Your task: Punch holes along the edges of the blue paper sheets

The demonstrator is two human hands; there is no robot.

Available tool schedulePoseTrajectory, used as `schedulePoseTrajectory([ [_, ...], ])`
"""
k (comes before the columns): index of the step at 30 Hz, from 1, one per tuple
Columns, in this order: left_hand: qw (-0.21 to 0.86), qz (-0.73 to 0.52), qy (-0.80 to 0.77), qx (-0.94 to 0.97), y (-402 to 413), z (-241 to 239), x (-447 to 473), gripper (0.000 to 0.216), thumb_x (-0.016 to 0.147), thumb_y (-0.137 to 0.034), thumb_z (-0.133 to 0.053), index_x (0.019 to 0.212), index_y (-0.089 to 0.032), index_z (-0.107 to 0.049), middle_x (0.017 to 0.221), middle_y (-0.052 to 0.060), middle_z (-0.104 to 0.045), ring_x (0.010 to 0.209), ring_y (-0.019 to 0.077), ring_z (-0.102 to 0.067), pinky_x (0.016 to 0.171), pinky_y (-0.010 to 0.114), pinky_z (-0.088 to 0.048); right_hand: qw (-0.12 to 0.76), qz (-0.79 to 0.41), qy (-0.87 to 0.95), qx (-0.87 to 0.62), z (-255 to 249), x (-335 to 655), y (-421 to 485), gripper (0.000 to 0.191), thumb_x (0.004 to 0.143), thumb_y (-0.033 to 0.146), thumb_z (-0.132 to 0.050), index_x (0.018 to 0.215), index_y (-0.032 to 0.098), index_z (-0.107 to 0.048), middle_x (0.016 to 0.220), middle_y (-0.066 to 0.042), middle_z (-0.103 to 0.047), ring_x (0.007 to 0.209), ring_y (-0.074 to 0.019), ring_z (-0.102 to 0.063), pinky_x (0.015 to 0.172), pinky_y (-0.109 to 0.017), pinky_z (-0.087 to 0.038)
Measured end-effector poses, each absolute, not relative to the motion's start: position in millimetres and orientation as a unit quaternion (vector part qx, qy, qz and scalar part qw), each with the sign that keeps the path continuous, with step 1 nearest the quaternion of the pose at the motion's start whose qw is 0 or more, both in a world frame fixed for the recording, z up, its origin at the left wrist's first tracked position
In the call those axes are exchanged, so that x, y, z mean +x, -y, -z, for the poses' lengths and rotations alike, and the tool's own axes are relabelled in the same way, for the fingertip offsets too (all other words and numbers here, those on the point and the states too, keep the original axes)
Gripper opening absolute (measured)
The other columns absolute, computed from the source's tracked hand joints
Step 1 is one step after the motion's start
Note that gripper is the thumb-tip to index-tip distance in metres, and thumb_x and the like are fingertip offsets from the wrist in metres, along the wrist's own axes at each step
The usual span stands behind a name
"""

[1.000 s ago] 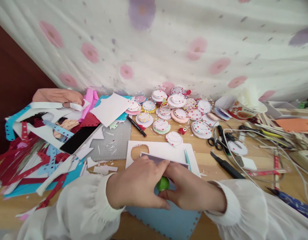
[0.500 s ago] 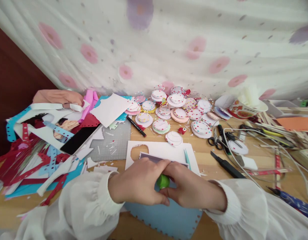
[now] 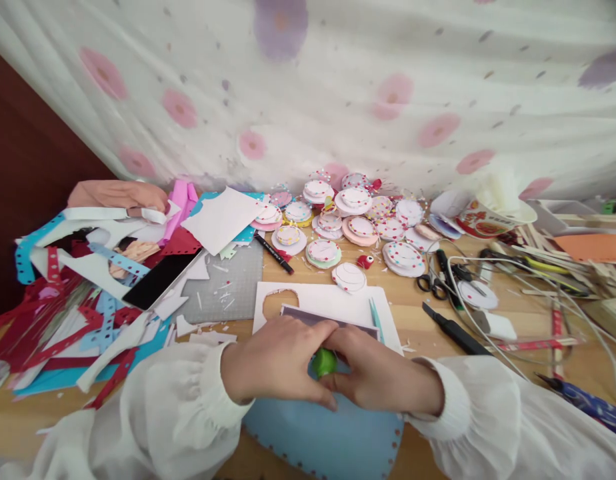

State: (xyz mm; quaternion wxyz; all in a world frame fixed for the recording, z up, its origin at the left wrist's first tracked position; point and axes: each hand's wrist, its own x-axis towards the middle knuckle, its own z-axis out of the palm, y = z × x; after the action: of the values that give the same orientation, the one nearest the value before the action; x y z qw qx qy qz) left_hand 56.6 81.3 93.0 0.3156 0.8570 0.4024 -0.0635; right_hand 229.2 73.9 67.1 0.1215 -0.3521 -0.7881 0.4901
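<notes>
My left hand (image 3: 281, 363) and my right hand (image 3: 375, 373) meet at the front middle of the table, both curled around a small green tool (image 3: 324, 362), most of it hidden by the fingers. Under them lies a light blue sheet (image 3: 328, 437) with a row of punched holes along its edge. Just beyond my fingers is a grey sheet (image 3: 328, 318) on a white sheet (image 3: 338, 298) with a cut-out hole.
Many small round paper cakes (image 3: 348, 223) are piled at the back. Paper scraps (image 3: 78, 287) and a black phone (image 3: 158, 278) lie left, beside a grey cutting mat (image 3: 228, 290). Scissors (image 3: 435, 277), a black pen (image 3: 273, 253), cables and sticks (image 3: 553, 267) are right.
My hands have stayed together on the green tool. The blue sheet has shifted a little under them.
</notes>
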Motion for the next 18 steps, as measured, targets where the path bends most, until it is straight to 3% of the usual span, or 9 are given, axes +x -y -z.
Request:
schedulePoseTrajectory([
  [3,0.332,0.069,-0.400,0.852,-81,-94,51,0.076,0.065,-0.055,-0.070,0.128,-0.020,-0.046,0.090,0.007,-0.067,0.077,0.0274,-0.063,0.059,0.029,-0.038,0.104,-0.503,0.780,-0.357,-66,235,-75,0.029,0.072,0.021,-0.068,0.100,0.016,-0.063,0.083,-0.002,-0.063,0.070,-0.0148,-0.053,0.059,-0.024,-0.042],
  [8,0.352,0.056,-0.433,0.828,-79,-93,36,0.035,0.075,-0.027,-0.069,0.108,-0.024,-0.058,0.096,0.002,-0.067,0.086,0.0221,-0.061,0.065,0.026,-0.039,0.098,-0.571,0.717,-0.388,-67,248,-77,0.026,0.082,0.038,-0.062,0.097,0.016,-0.061,0.074,0.002,-0.053,0.063,-0.0114,-0.045,0.056,-0.022,-0.039],
  [13,0.335,0.074,-0.439,0.830,-79,-99,31,0.005,0.080,-0.026,-0.064,0.084,-0.024,-0.066,0.077,-0.001,-0.065,0.075,0.0177,-0.059,0.062,0.025,-0.035,0.086,-0.553,0.700,-0.443,-72,251,-77,0.025,0.086,0.041,-0.056,0.092,0.018,-0.059,0.073,0.001,-0.054,0.065,-0.0120,-0.048,0.058,-0.023,-0.042],
  [18,0.341,0.062,-0.442,0.828,-77,-99,31,0.008,0.081,-0.027,-0.062,0.079,-0.022,-0.067,0.068,-0.003,-0.063,0.066,0.0148,-0.057,0.057,0.024,-0.031,0.108,-0.540,0.727,-0.409,-75,250,-71,0.024,0.086,0.038,-0.057,0.101,0.019,-0.059,0.086,-0.002,-0.061,0.075,-0.0139,-0.054,0.067,-0.025,-0.045],
])
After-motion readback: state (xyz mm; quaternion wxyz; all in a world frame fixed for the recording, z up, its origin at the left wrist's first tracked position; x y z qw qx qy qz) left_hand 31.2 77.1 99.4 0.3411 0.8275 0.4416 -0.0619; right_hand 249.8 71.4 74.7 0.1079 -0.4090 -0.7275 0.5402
